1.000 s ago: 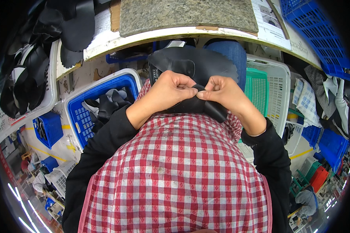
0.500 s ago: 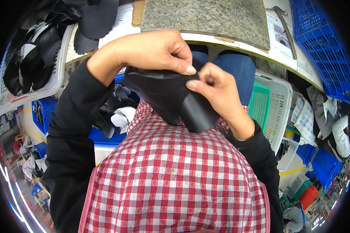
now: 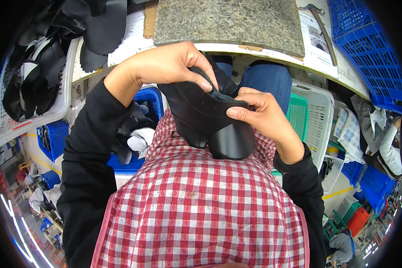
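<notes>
A black leather shoe upper (image 3: 201,111) hangs between my two hands, over my lap and in front of the red-checked apron (image 3: 196,201). At its upper left rim, my left hand (image 3: 178,67) pinches the edge, with the thumb on the near side. My right hand (image 3: 261,111) grips the right end of the rim, its thumb pressed on the outer face and its fingers curled behind. The opening between the hands shows a dark lining. A smooth, shiny flap droops from the lower right of the piece.
Beyond my hands, a stone slab (image 3: 230,22) lies on the white table, with a hammer (image 3: 324,33) to its right. Black leather pieces fill a white basket (image 3: 69,96) at left. Blue crates (image 3: 362,49) stand at right, a green basket (image 3: 298,118) below them.
The rim of the shoe upper has been spread, so its lining shows. Both hands have shifted slightly lower, and the right thumb now lies farther along the edge.
</notes>
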Demonstrator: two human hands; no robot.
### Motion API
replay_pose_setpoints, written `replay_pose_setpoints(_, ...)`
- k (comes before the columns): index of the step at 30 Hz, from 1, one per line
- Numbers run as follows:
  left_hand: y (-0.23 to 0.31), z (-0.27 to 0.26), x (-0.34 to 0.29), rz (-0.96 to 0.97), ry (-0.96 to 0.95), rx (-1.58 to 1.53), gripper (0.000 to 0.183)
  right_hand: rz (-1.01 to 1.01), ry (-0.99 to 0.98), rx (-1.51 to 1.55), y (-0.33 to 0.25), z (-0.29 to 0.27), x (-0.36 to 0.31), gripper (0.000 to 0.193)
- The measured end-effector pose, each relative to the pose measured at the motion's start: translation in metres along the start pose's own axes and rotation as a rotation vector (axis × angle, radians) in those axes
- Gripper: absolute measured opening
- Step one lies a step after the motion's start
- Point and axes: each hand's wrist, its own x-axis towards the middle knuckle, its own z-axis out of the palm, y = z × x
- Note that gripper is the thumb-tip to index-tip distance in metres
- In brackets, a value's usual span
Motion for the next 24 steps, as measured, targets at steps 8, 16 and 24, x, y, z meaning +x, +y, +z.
replay_pose_setpoints(8, 0.007, -0.001, -0.005, 0.107, -0.094, 0.073, 0.023, -0.099, -0.116, 0.037, -0.005, -0.007, 0.012, 0.02)
replay_pose_setpoints(16, -0.002, 0.001, -0.008, 0.068, -0.045, -0.013, 0.024, -0.073, -0.104, 0.003, -0.009, 0.001, 0.018, 0.019)
replay_pose_setpoints(24, -0.004, 0.003, -0.011, 0.09, -0.044, 0.024, 0.02, -0.026, -0.129, 0.033, -0.015, 0.009, 0.024, 0.019)
